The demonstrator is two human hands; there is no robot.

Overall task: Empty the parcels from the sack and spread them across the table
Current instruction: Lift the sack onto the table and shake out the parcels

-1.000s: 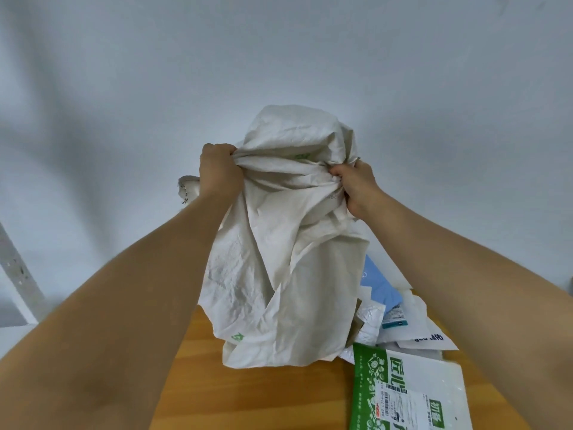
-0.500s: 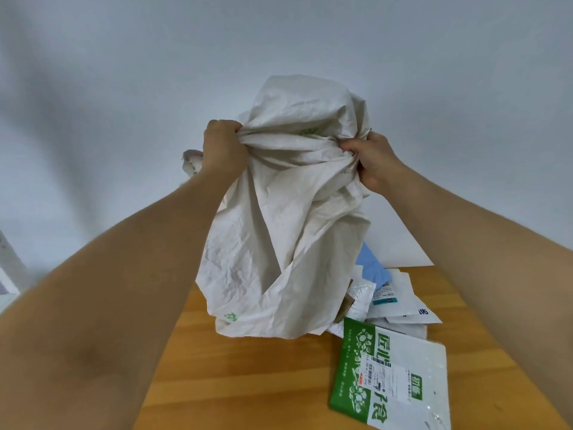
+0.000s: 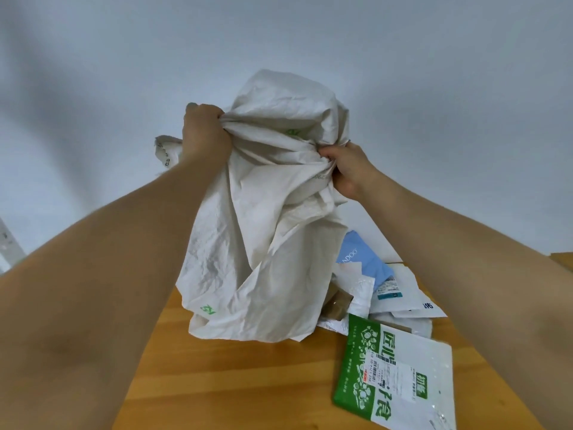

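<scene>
A crumpled off-white woven sack (image 3: 263, 243) hangs upside down above the wooden table (image 3: 248, 383), its lower edge touching the tabletop. My left hand (image 3: 204, 131) grips a bunch of its fabric at the upper left. My right hand (image 3: 344, 169) grips the fabric at the upper right, slightly lower. Parcels lie in a heap by the sack's right side: a blue mailer (image 3: 359, 262), white mailers (image 3: 406, 293), a brown carton piece (image 3: 336, 305). A green-and-white parcel (image 3: 397, 373) lies flat nearer to me. What remains inside the sack is hidden.
A plain pale wall (image 3: 434, 88) stands behind the table. A white metal bar (image 3: 9, 243) shows at the far left edge. Bare wood lies in front of the sack and to its left.
The sack was lifted half a second ago and has now come back down a little; my right hand has dropped lower than my left. The parcels on the table lie as before.
</scene>
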